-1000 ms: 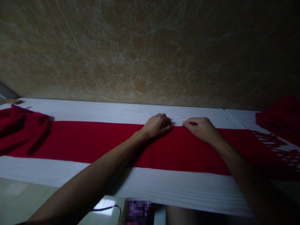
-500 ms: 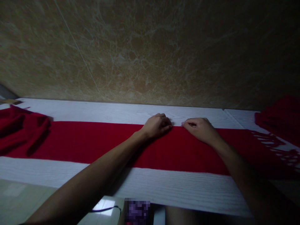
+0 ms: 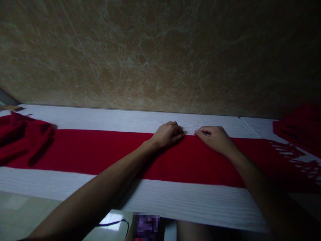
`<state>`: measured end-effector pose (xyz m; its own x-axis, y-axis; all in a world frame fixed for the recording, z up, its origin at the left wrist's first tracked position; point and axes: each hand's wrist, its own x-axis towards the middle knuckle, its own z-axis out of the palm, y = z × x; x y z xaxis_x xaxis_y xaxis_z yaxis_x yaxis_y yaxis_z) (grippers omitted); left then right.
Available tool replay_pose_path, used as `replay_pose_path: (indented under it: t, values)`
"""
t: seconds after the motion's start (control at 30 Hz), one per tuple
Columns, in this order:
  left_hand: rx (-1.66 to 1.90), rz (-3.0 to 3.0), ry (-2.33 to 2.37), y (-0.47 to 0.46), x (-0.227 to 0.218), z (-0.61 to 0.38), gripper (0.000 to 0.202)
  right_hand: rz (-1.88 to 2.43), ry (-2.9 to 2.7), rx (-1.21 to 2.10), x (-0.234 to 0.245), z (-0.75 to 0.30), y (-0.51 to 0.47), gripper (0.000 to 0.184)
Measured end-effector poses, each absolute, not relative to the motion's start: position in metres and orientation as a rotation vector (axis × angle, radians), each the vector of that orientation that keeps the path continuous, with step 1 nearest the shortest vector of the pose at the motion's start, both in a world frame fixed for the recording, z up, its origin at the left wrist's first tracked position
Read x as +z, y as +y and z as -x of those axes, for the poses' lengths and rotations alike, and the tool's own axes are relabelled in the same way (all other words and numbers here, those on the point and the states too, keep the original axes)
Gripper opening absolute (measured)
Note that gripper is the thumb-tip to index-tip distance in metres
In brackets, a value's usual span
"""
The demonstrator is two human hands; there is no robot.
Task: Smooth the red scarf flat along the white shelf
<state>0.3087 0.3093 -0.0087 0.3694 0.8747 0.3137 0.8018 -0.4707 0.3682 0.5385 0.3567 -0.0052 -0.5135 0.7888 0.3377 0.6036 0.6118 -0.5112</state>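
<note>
A long red scarf [image 3: 190, 160] lies stretched flat across the white wood-grain table [image 3: 200, 199], its fringe spread at the right end. Toward the left it runs up to a crumpled heap of red cloth [image 3: 25, 137]. My left hand [image 3: 169, 134] rests at the scarf's far edge near the middle, fingers curled and pinching that edge. Just to its right, my right hand [image 3: 213, 136] has thumb and forefinger pressed together on the same edge. A short stretch of edge shows between the two hands.
Behind the table rises a brown marbled wall [image 3: 145, 57]. Another bundle of red cloth [image 3: 301, 129] sits at the far right. A small brown object [image 3: 12, 108] lies at the back left corner. Below the front edge are floor tiles [image 3: 22, 214] and a dark cord [image 3: 112, 222].
</note>
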Motion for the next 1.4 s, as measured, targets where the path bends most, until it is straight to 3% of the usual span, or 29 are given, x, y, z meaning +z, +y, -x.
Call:
replay_pose_path:
  t: [1.4]
  values:
    - [0.705,-2.463,1.536,0.3086,-0.0081,-0.3095,0.022,1.072,-2.335,0.436,-0.0080,-0.5363,0.3581,0.024]
